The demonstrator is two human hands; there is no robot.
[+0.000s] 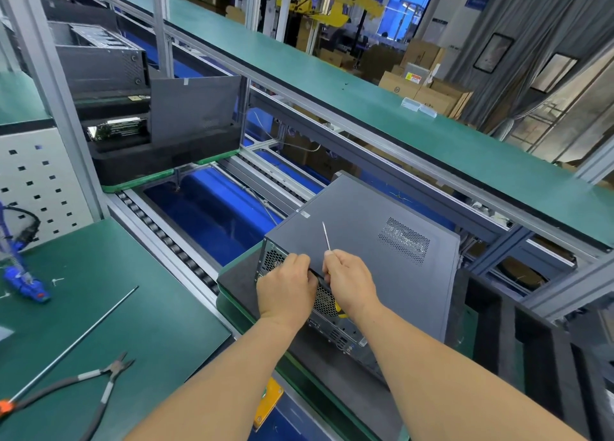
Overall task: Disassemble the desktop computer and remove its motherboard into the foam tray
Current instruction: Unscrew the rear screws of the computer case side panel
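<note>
A dark grey desktop computer (362,241) lies on its side on a black foam pad (237,279) on the conveyor, its rear panel facing me. My left hand (285,291) grips the near rear edge of the side cover (352,228). My right hand (349,284) holds a thin screwdriver (326,236) whose shaft points up over the cover, and its fingers also curl at that same edge. A black foam tray (531,334) with deep slots stands to the right of the computer.
On the green bench at left lie pliers (96,381), a long thin rod (76,341) and a blue electric screwdriver (23,282). Further up the roller conveyor (166,238) sits another foam tray (159,158) with a removed side panel (196,108) and an opened case (99,61).
</note>
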